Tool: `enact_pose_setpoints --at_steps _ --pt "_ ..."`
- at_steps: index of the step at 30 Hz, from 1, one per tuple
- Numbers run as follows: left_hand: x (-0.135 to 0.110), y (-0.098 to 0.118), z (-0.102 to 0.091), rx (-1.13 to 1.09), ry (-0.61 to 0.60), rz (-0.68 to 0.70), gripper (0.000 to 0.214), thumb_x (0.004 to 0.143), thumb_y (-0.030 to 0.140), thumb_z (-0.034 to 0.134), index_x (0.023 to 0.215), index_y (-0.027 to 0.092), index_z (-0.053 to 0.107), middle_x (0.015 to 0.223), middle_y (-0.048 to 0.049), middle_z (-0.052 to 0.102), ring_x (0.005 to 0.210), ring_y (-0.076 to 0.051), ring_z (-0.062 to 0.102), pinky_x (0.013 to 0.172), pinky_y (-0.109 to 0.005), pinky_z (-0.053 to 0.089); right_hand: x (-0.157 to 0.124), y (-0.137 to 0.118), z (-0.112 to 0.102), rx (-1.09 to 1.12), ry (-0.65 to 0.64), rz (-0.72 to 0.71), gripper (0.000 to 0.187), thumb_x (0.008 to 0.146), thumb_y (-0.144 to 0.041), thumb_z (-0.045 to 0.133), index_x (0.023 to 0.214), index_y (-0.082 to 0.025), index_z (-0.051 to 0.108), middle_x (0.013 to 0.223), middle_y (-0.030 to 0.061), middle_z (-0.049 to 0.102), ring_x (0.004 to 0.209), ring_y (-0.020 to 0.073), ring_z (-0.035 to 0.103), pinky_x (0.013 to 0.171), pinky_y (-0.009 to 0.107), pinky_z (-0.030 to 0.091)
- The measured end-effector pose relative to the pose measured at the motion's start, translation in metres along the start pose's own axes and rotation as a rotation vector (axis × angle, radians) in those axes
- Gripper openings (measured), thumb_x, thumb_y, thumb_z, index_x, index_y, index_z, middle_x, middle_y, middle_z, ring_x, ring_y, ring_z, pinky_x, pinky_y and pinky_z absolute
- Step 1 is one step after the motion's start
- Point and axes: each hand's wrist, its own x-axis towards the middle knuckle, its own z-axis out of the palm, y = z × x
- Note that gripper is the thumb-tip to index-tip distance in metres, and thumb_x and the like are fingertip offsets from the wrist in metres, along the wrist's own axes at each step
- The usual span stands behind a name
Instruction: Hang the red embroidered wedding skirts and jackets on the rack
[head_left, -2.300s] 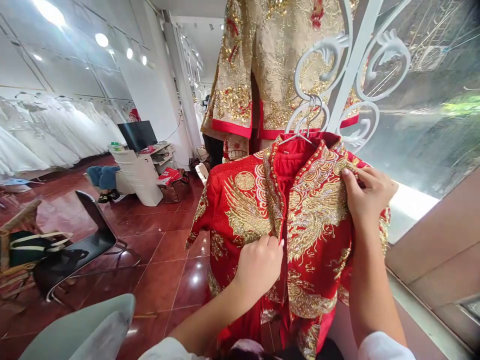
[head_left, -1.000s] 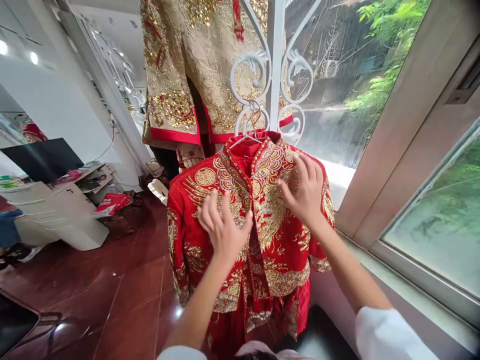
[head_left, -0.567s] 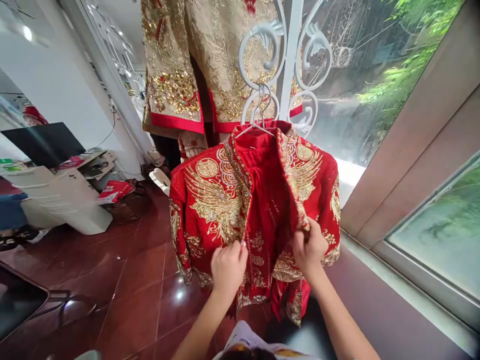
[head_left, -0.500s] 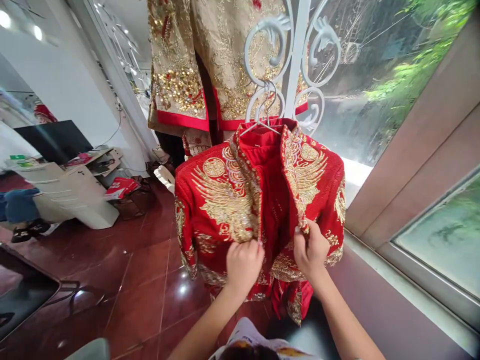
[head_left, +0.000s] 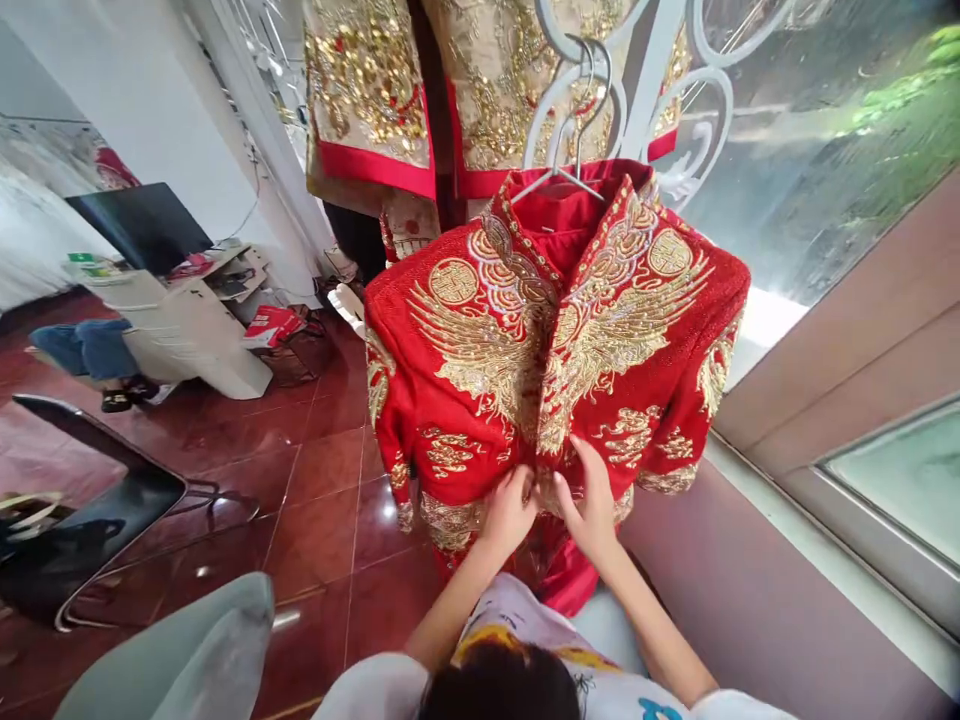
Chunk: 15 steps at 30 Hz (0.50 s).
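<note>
A red jacket [head_left: 457, 400] with gold bird-like embroidery and a stand collar hangs in front of me. Its two front edges meet down the middle, the right one lying over the left below the collar. Low on that front, my left hand [head_left: 511, 512] is closed on the left edge, its fingertips partly hidden by cloth. Just beside it, my right hand [head_left: 589, 500] grips the right edge near the hem, thumb and forefinger spread across the fabric. Two wire hangers [head_left: 581, 130] hook the jacket to white scrolled metalwork [head_left: 705, 130]. Red cloth shows beneath the hem.
Behind hangs a gold-sequined garment [head_left: 367, 90] with red trim. At right is a window frame [head_left: 847, 370] above a sill. A black chair [head_left: 97, 490] and a pale chair [head_left: 180, 650] stand at left. Farther back are a desk [head_left: 187, 330] and a seated person's legs [head_left: 94, 350].
The jacket's fronts, held apart before, have come together at the middle. Both hands have moved lower and closer to each other. The view has tilted down, showing more of the chairs.
</note>
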Motion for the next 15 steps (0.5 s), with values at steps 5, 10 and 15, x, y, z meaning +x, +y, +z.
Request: enact_pose_setpoints --at_steps 5,10,15 --pt "-0.054 -0.08 0.023 -0.469 -0.132 -0.398 0.022 0.084 0.036 0.054 0.081 0.015 0.06 0.08 -0.0104 0.068 0.072 -0.023 0.067 0.065 -0.036 0.054 -0.08 0.062 0.004 0.511 0.328 0.953 0.054 0.062 -0.04 0.075 0.104 -0.025 0.045 0.106 0.0053 0.056 0.098 0.0225 0.057 0.089 0.044 0.049" --pt "-0.053 -0.112 0.03 -0.896 -0.038 -0.595 0.018 0.088 0.035 0.049 0.099 0.021 0.054 0.115 -0.0127 0.062 0.105 -0.02 0.063 0.086 -0.033 0.052 -0.09 0.085 -0.001 1.101 0.018 1.269 0.046 0.058 -0.055 0.072 0.081 -0.021 0.051 0.088 0.0043 0.064 0.087 0.0209 0.064 0.081 0.043 0.052" --pt "-0.048 -0.1 0.03 -1.104 0.06 -0.667 0.009 0.088 0.026 0.045 0.09 0.02 0.052 0.098 -0.0064 0.065 0.092 -0.011 0.065 0.081 -0.023 0.053 -0.097 0.063 -0.005 1.298 0.0 1.238 0.05 0.046 -0.047 0.082 0.081 -0.021 0.057 0.087 0.0017 0.068 0.084 0.0196 0.065 0.084 0.039 0.052"
